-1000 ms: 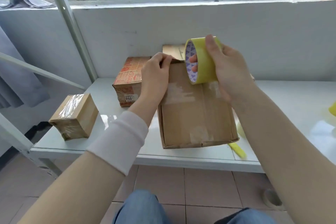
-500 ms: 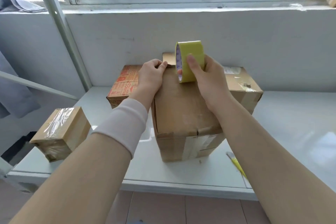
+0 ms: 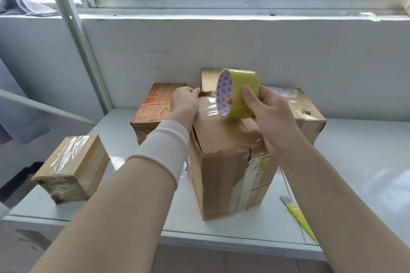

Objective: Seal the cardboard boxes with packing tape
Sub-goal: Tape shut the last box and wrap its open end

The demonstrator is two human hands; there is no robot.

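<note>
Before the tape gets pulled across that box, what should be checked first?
1. Tape roll gripped by right hand: ok.
2. Left hand holds box at its far edge: ok.
3. Tape end stuck down under that hand: cannot tell, hidden.
4. Box top flaps closed: ok.
5. Knife on table right of box, ready for cutting: ok.

1 head view, forward-down, seemingly close
</note>
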